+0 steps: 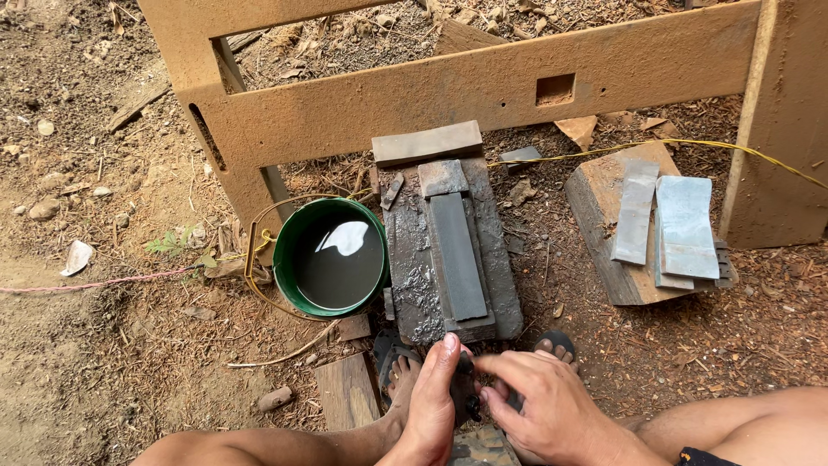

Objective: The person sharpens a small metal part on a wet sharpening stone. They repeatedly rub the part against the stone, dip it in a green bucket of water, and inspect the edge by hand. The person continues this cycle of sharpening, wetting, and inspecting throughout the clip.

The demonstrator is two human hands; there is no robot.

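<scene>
A green bucket (pixel 330 259) of water is standing on the ground, left of the sharpening stone (pixel 457 255) on its block. The left hand (pixel 434 401) and right hand (pixel 548 406) are meeting below the block's near end, fingers pinching a small dark object (pixel 467 393). Spare stones (pixel 681 226) are lying on a right-hand block.

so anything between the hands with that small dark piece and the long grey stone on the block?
Nothing visible. The left hand and right hand hold a small dark object just below the near end of the block. The long grey stone on it lies bare; the green bucket sits off to the side.
</scene>
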